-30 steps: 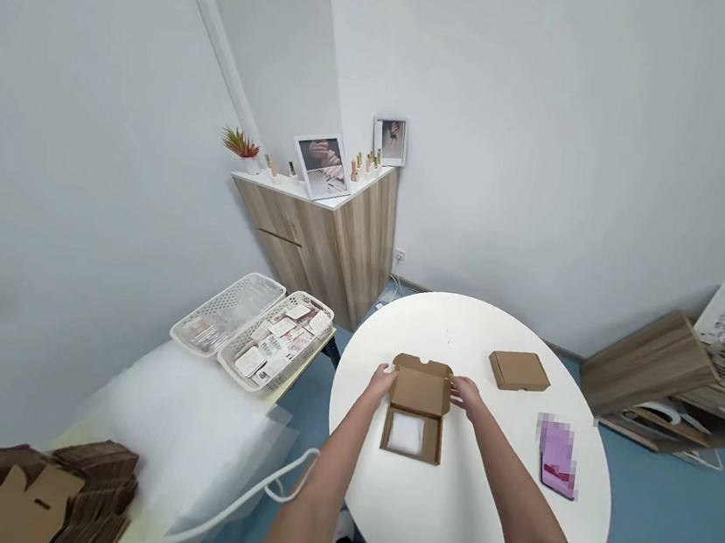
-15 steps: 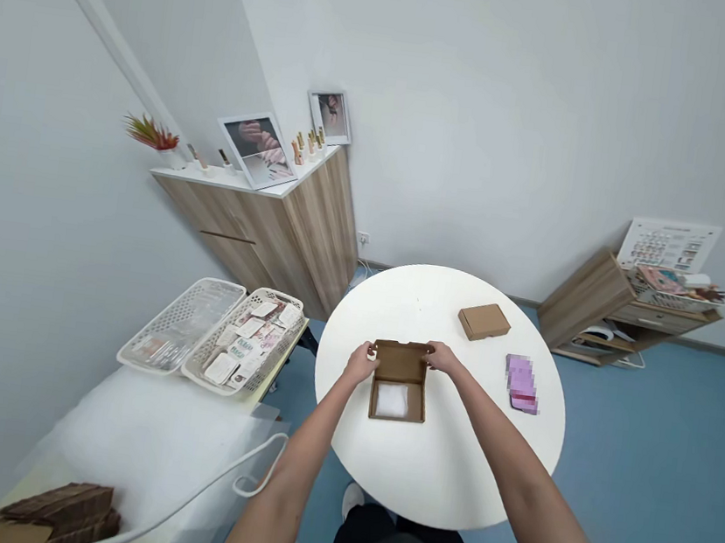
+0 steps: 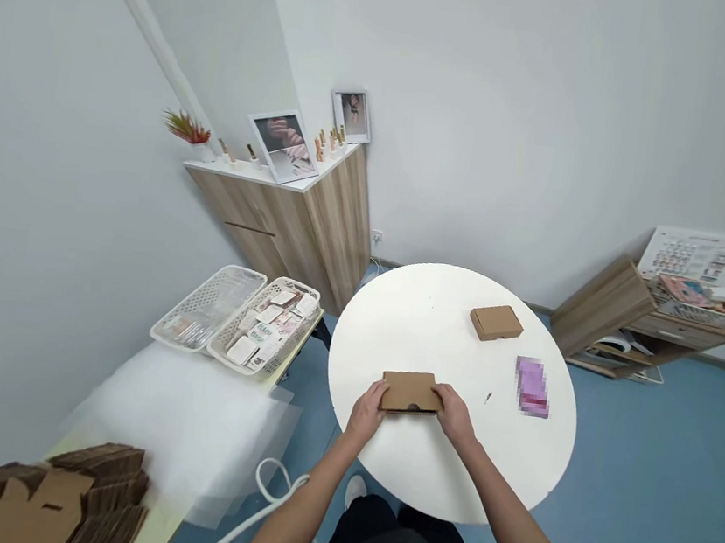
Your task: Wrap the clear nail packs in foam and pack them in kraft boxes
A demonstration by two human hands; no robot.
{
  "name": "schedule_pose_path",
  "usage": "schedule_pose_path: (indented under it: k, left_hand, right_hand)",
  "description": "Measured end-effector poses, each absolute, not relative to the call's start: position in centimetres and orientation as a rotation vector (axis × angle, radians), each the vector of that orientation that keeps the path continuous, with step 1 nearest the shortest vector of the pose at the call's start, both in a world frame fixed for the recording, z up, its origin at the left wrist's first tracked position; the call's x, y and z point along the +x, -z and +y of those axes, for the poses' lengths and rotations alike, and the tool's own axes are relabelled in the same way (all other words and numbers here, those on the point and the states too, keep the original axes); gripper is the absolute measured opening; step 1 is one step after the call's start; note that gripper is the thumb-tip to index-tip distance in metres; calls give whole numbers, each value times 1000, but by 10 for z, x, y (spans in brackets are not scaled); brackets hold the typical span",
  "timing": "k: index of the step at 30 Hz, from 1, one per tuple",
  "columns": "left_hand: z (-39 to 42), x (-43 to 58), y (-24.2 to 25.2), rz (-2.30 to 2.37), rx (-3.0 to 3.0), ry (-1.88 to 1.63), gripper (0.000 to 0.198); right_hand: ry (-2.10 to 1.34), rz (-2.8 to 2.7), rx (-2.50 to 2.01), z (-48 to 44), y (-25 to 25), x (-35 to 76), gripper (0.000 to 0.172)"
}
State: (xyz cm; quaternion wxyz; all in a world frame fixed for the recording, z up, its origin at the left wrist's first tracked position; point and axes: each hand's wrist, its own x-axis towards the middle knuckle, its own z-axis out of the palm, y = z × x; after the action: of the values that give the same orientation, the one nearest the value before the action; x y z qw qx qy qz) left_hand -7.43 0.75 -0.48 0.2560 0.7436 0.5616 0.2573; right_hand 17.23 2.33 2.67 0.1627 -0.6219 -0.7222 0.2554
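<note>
A small brown cardboard box (image 3: pixel 409 391) lies closed on the near part of the round white table (image 3: pixel 417 472). My left hand (image 3: pixel 366 410) grips its left end, fingers curled on the lid. My right hand (image 3: pixel 453 412) holds the right end the same way. A second closed brown box (image 3: pixel 496 321) sits farther back on the table, apart from both hands. A purple flat object (image 3: pixel 532 387) lies to the right of my right hand.
Two white plastic baskets (image 3: pixel 198 319) with small packets stand on a side table at left, next to white foam sheets (image 3: pixel 185 422). Flat cardboard blanks (image 3: pixel 44 497) are stacked at lower left. A wooden cabinet (image 3: pixel 304 211) and a low shelf (image 3: pixel 627 317) line the wall.
The box's lid has come down: it was open with a white pad inside, and is now closed. Both hands moved from the lid's back corners to the box's ends.
</note>
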Motion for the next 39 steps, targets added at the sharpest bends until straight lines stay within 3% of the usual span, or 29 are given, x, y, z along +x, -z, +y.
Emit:
schedule_pose_path:
  k: [8,15,21,27,35,39]
  left_hand:
    - [-46,-62,46,1673,2016,-557,81]
    - [-62,-52,57,1739,1838,-510,67]
    - [-62,-55,52,1592,1599,-795,65]
    - [-39,-59,-1,1676,1462,-828,52]
    - [28,-67,-55,1790,1589,-583,33]
    - [57,-76,-59,1714,1474,-504,28]
  right_hand:
    - [-482,-2156,-1811,-35,41,173,74]
    - [-587,-2011,-1787,-52,59,163,64]
    - [-996,-1836,-1750,-45,34,168,72]
    - [-1193,-1674,-1697,-21,-16,176,57]
    - [-1316,-1645,-1937,38,-56,177,53]
    - [-1615,-1617,-1845,73,-68,186,44]
